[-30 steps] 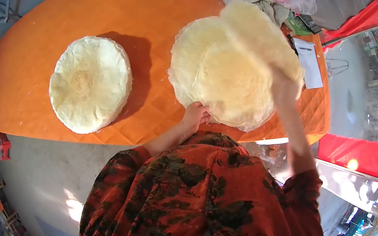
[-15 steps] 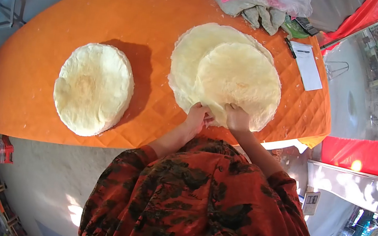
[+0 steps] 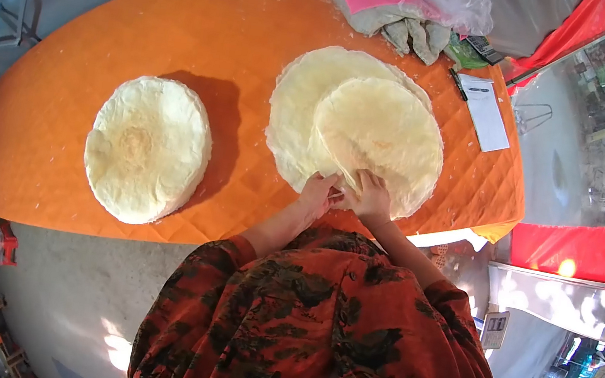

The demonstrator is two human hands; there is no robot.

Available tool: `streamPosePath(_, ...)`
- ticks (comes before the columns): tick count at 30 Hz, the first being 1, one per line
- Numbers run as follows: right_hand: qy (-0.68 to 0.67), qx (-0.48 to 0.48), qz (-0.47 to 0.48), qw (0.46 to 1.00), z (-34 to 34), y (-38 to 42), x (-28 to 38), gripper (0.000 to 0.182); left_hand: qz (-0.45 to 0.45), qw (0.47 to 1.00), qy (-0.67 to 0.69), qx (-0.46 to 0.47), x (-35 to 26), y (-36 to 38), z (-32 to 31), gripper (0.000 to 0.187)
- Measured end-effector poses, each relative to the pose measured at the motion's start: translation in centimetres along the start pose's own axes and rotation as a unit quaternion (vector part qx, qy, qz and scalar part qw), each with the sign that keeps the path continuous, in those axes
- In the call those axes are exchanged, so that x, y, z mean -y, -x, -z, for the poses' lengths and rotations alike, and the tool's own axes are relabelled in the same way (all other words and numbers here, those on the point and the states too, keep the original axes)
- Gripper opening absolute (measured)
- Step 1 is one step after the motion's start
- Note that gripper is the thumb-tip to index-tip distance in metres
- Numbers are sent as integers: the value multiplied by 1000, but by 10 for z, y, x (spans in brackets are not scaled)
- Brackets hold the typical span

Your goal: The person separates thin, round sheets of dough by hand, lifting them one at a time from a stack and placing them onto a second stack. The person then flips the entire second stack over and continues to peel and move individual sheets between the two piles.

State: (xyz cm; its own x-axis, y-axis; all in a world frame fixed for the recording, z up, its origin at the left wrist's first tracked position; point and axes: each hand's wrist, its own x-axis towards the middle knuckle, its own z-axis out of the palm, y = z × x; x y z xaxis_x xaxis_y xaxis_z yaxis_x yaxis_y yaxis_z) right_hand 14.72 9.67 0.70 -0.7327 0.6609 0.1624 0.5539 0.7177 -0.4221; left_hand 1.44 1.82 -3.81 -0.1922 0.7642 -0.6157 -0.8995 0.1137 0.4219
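Note:
On the orange-covered table, a thin round sheet of pale flatbread (image 3: 391, 120) lies over a wider pale stack (image 3: 296, 102) of the same kind. My left hand (image 3: 319, 195) pinches the near edge of the top flatbread. Close beside it, my right hand (image 3: 371, 198) has its fingers closed on the same edge, where the sheet is lifted and creased. Exactly how much of the edge sits between the fingers is hidden. To the left stands a thick round stack of flatbreads (image 3: 148, 150) with a browner middle.
A white notepad (image 3: 488, 115) and a dark pen (image 3: 458, 85) lie at the right of the orange table cover (image 3: 87, 63). Behind them are a grey and pink cloth bundle (image 3: 374, 0), clear plastic (image 3: 463, 2) and a dark calculator-like object (image 3: 484, 49).
My right hand has shifted slightly left and down, closer to my left hand. The flatbread's near edge is now more folded. The whole view has tilted a little.

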Motion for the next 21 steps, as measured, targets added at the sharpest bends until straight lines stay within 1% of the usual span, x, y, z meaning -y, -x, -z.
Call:
streamPosePath(3,-66,13,-59,996,-6,-2,-9,46,2,1000,-6,2,-3,1,-7,28)
streamPosePath(5,-94,38,-78,992,-3,-5,-13,43,11,1000,-18,2,-2,-4,-7,27)
streamPosePath(9,-122,67,-98,985,-5,-9,-23,39,-3,999,-33,13,-2,-6,-9,22)
streamPosePath(12,-287,97,-156,940,-8,-17,-29,30,-15,997,-68,22,0,-12,-4,20)
streamPosePath(14,-138,18,-56,989,-2,-12,-15,25,-27,996,-84,30,0,-14,-1,21)
streamPosePath(15,-62,-22,-4,998,2,-11,-8,23,-24,995,-89,27,0,-16,2,23)
streamPosePath(16,-10,52,-72,996,4,-17,-11,25,-21,995,-96,24,0,-19,5,24)
streamPosePath(17,42,125,-139,981,9,-29,-22,29,-19,994,-103,21,-1,-21,9,25)
streamPosePath(18,55,100,-158,981,4,-47,-59,29,-20,993,-116,24,-5,-19,12,26)
streamPosePath(19,120,104,-161,974,27,-82,-83,23,-18,991,-130,25,-7,-14,15,26)
streamPosePath(20,101,31,-182,978,59,-110,-97,16,-13,989,-146,27,-7,-9,18,26)
streamPosePath(21,383,112,81,914,108,-138,-117,16,-11,988,-153,11,-5,-8,20,26)
